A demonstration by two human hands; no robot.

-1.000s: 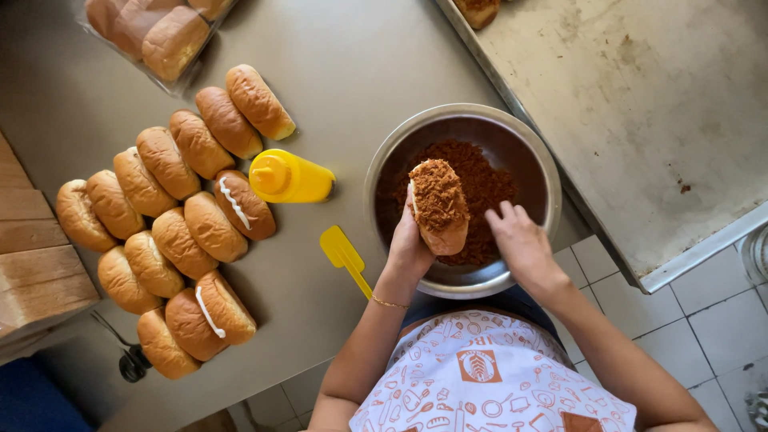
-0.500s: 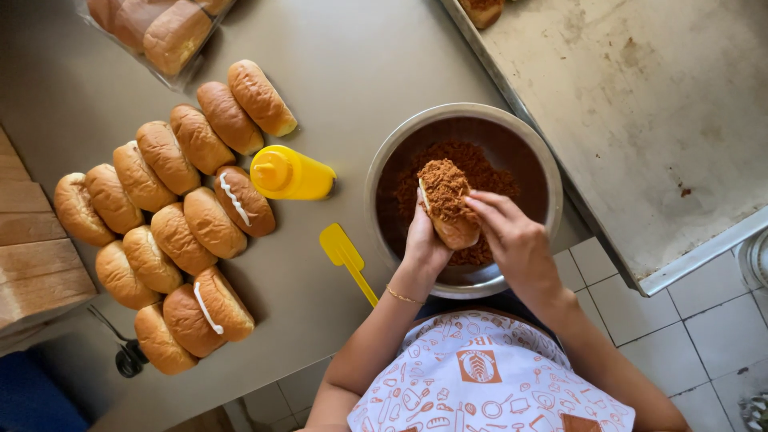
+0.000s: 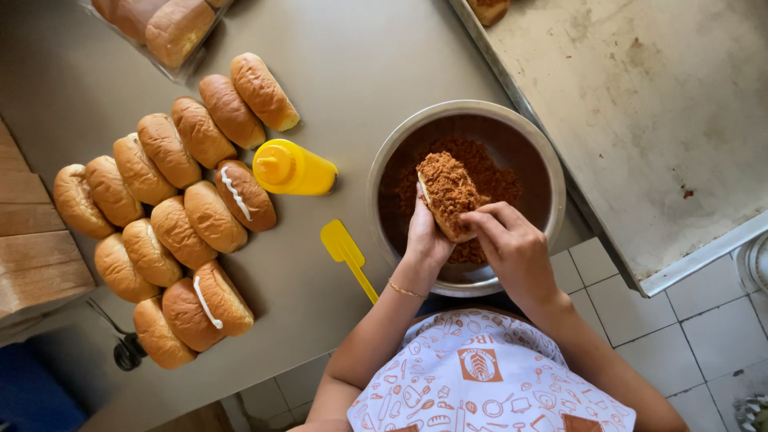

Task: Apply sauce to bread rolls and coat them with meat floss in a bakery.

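our left hand grips the crumbed bun over the bowl; right hand fingers pinch its end. yellow bottle, spatula, plain buns lie left.

A small food-preparation kitchen or bakery workroom, shown by the steel worktable lined with about 15 split buns, a yellow squeeze bottle, a yellow spatula, a metal bowl of brown crumbs, a worn baking tray and a tiled floor.
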